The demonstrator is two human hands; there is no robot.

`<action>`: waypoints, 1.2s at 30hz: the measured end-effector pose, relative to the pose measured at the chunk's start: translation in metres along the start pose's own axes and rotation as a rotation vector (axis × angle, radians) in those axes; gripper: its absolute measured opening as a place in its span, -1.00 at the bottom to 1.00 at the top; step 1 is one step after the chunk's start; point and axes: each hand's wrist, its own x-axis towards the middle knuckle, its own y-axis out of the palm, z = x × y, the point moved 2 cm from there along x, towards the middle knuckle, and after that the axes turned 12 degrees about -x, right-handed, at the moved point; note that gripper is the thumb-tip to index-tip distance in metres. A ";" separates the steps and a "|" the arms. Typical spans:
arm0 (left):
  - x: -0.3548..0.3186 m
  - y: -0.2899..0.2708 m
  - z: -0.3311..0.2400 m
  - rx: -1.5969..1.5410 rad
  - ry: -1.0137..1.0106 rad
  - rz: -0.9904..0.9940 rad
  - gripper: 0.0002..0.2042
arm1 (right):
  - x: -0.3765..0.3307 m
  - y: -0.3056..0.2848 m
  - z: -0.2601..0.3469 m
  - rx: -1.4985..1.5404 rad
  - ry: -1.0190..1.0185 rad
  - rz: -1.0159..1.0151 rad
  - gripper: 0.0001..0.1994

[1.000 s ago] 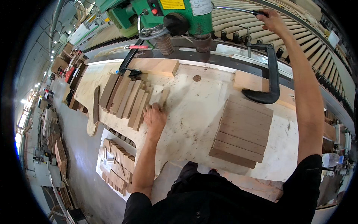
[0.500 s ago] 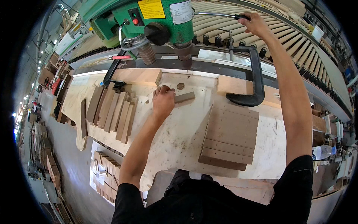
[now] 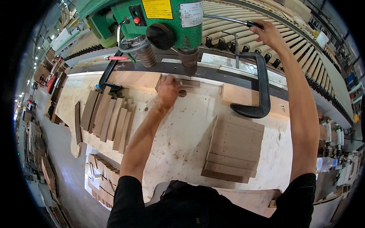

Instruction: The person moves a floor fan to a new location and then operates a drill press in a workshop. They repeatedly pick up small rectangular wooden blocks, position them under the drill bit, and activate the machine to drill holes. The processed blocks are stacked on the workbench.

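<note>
My left hand (image 3: pixel 168 88) presses a small dark wood strip (image 3: pixel 189 83) against the fence block (image 3: pixel 133 80), right under the spindle (image 3: pixel 189 60) of the green drill press (image 3: pixel 152 19). My right hand (image 3: pixel 268 33) is raised and closed around the black-tipped feed lever (image 3: pixel 232 19) of the press. The strip lies on the pale plywood work table (image 3: pixel 178 129), beside a round hole (image 3: pixel 182 93) in it.
A row of wood strips (image 3: pixel 108 116) lies to the left, and a neat stack (image 3: pixel 234 150) to the right. A black C-clamp (image 3: pixel 258 87) holds a block at the right; another clamp (image 3: pixel 110 74) is at the left. More strips fill a box (image 3: pixel 100 176) below the table.
My left hand has carried a strip from the left row across the table and set it under the spindle. My right hand stays on the lever.
</note>
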 end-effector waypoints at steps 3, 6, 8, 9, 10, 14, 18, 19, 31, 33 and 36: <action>0.010 0.004 0.011 -0.015 -0.016 0.016 -0.86 | 0.000 0.011 -0.010 0.018 0.020 0.038 -0.48; 0.005 0.012 0.019 0.070 -0.036 0.008 -0.80 | -0.007 0.026 -0.012 -0.101 0.102 0.076 -0.55; 0.001 0.007 0.029 0.005 0.062 -0.018 -0.82 | -0.015 0.036 -0.002 -0.245 0.010 -0.008 -0.57; 0.005 -0.003 0.016 0.072 0.151 -0.040 -0.85 | -0.020 0.040 0.003 -0.205 0.049 0.049 -0.52; 0.007 -0.002 0.015 0.039 0.204 -0.114 -0.87 | -0.021 0.043 0.005 -0.207 0.046 0.073 -0.54; 0.009 0.003 0.018 -0.005 0.121 -0.061 -0.87 | -0.028 0.080 0.002 -0.190 0.064 0.120 -0.59; 0.012 0.002 0.015 0.011 0.119 -0.050 -0.89 | -0.023 0.141 -0.001 -0.157 -0.023 0.047 -0.56; 0.012 0.002 0.016 0.011 0.113 -0.043 -0.89 | -0.021 0.149 0.005 -0.128 -0.012 0.114 -0.55; 0.010 -0.003 0.006 -0.001 0.118 -0.058 -0.83 | 0.002 0.246 0.055 0.045 0.128 0.048 -0.52; 0.010 -0.002 0.009 0.004 0.109 -0.071 -0.85 | 0.000 0.248 0.060 0.091 0.146 0.046 -0.52; 0.011 0.002 0.012 -0.014 0.122 -0.099 -0.89 | -0.001 0.234 0.053 0.032 0.123 0.072 -0.58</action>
